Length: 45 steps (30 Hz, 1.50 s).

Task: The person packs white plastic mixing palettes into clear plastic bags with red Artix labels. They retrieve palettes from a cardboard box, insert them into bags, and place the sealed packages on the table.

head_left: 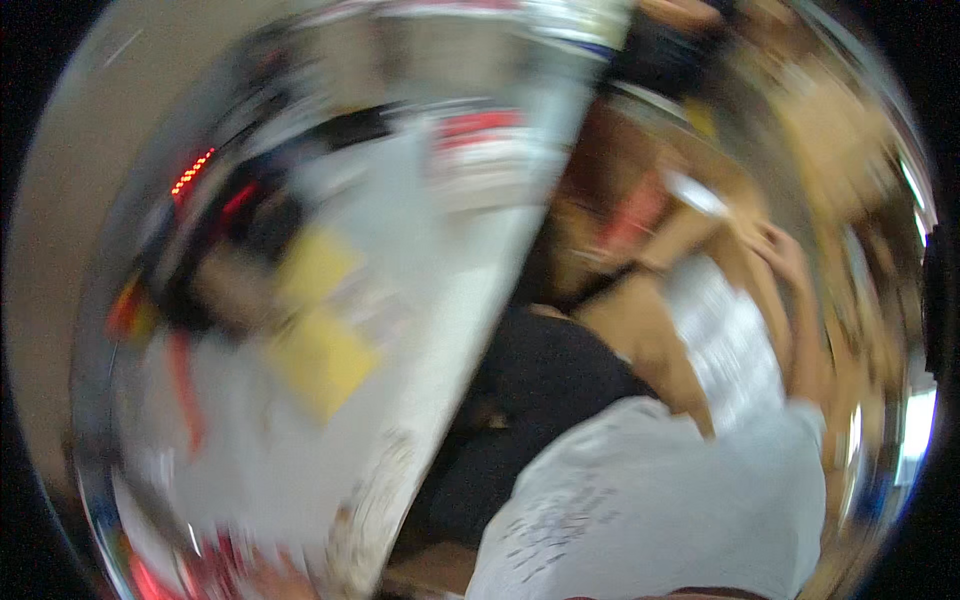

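Observation:
The whole view is smeared by motion. My right arm reaches forward from the white sleeve, and my right hand is at the edge of an open cardboard box, its fingers bent over the rim. Crumpled or printed white sheets lie in or over that box, with a red blurred item farther back. At the lower left edge, a skin-coloured blur over the table looks like my left hand; its fingers cannot be made out. Dark red shapes are beside it.
A white table runs along the left. On it are yellow sheets, an orange-red strip, a red-and-white stack and dark equipment with a red lit display. More brown cardboard stands at the right.

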Each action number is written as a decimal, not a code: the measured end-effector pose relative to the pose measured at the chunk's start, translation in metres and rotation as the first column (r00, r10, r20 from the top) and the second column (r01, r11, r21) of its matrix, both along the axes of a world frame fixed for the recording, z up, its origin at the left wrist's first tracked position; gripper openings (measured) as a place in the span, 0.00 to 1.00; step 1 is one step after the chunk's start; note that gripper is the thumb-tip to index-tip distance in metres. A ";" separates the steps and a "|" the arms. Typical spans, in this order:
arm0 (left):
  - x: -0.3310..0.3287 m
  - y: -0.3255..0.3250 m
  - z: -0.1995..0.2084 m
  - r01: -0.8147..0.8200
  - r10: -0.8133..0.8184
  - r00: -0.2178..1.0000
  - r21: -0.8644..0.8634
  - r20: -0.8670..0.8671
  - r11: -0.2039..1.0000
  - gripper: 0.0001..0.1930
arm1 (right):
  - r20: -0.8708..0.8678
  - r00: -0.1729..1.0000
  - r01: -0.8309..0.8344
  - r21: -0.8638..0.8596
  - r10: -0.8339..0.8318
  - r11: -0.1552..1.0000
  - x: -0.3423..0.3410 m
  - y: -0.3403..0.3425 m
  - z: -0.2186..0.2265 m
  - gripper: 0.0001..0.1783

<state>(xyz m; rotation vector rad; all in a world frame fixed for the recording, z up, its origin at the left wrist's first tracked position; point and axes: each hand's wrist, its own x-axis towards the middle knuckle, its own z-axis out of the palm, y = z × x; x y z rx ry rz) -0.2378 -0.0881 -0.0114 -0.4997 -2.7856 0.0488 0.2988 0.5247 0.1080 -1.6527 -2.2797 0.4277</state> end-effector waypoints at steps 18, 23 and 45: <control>0.107 0.303 0.006 0.731 -0.731 0.682 -0.024 -0.012 0.682 0.20 | 0.618 0.660 0.546 -0.004 -0.427 0.838 0.182 -0.116 -0.255 0.75; 0.101 0.296 0.013 0.701 -0.704 0.709 -0.066 -0.048 0.710 0.18 | 0.540 0.718 0.577 -0.109 -0.439 0.810 0.183 -0.124 -0.266 0.67; 0.186 0.372 0.036 0.741 -0.961 0.175 0.614 0.216 0.273 0.32 | -0.446 0.810 0.117 -0.516 -0.382 0.849 0.151 -0.105 -0.120 0.51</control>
